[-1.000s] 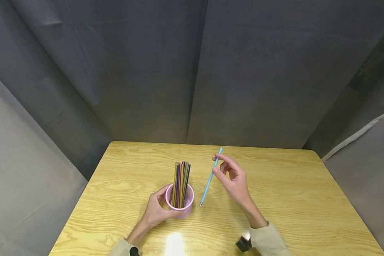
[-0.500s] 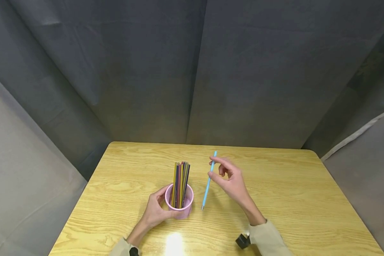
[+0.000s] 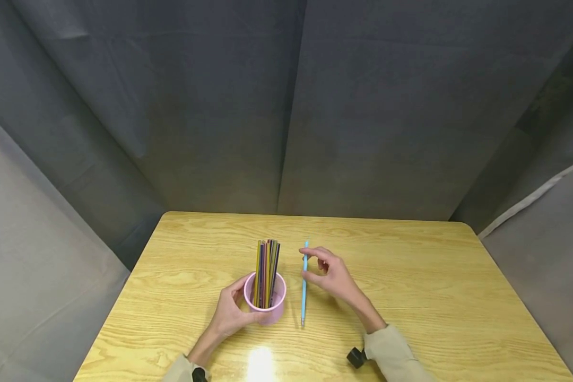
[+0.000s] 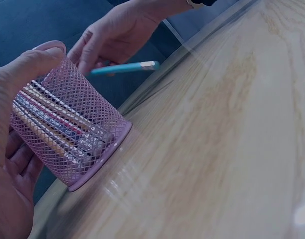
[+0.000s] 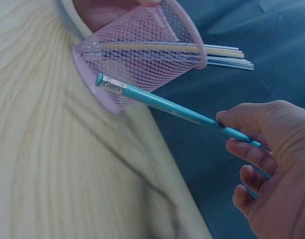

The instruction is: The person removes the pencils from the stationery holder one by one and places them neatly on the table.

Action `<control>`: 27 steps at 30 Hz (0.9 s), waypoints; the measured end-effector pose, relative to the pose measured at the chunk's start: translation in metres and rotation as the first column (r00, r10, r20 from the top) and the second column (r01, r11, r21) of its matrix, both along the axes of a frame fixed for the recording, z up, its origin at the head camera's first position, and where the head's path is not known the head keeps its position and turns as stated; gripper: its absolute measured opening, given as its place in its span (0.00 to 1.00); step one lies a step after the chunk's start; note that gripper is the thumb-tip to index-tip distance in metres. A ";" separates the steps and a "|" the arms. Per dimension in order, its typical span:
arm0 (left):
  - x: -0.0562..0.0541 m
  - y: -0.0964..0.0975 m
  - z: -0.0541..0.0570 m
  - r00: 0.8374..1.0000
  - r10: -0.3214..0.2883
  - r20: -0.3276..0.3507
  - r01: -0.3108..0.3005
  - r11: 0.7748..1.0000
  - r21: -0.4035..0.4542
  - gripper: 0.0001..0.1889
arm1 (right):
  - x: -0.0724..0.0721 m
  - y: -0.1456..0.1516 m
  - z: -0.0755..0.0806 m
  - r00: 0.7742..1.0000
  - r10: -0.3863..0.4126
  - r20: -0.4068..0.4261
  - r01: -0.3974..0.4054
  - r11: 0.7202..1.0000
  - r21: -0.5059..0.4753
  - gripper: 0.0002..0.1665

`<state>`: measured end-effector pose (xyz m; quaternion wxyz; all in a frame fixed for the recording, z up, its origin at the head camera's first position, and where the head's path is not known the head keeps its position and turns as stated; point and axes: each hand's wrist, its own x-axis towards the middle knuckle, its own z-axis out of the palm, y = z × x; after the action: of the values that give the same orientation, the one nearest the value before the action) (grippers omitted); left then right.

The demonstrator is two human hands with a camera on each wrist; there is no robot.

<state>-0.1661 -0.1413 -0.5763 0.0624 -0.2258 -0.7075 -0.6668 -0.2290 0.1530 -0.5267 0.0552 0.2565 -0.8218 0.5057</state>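
Note:
A pink mesh pencil cup stands on the wooden table, and my left hand grips it round its left side. Several pencils in yellow, dark and red tones lean upright inside it. Just right of the cup, my right hand pinches a light blue pencil between thumb and fingers. In the right wrist view the eraser end of the blue pencil points away from the hand, above the table and apart from it. The left wrist view shows the pencil bundle through the mesh.
The wooden table reaches out on both sides of the hands. Dark grey curtains hang behind its far edge. A black device sits at the right sleeve, and a bright glare spot lies near the front.
My right hand has moved left and nearer to me with the blue pencil, which now stands more nearly in line with the view. The cup has shifted very slightly left in my left hand.

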 end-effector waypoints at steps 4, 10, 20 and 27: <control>-0.001 -0.002 -0.002 1.000 -0.001 -0.003 0.001 1.000 0.001 0.47 | -0.003 -0.001 -0.011 1.000 0.010 0.017 -0.011 0.999 0.051 0.33; -0.001 -0.003 -0.002 1.000 0.005 0.017 -0.005 1.000 0.002 0.47 | -0.004 -0.001 -0.018 0.997 0.033 0.073 -0.039 0.996 0.081 0.36; -0.002 -0.003 -0.003 1.000 0.007 -0.004 -0.007 1.000 -0.003 0.47 | -0.004 -0.002 -0.025 0.995 0.048 0.091 -0.061 0.987 0.147 0.35; -0.003 -0.002 -0.002 1.000 0.008 -0.009 -0.008 1.000 -0.008 0.47 | -0.003 -0.002 -0.026 0.996 0.038 0.086 -0.052 0.984 0.170 0.36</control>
<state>-0.1695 -0.1433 -0.5783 0.0673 -0.2262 -0.7108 -0.6627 -0.2319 0.1511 -0.5529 -0.0125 0.2577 -0.8581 0.4439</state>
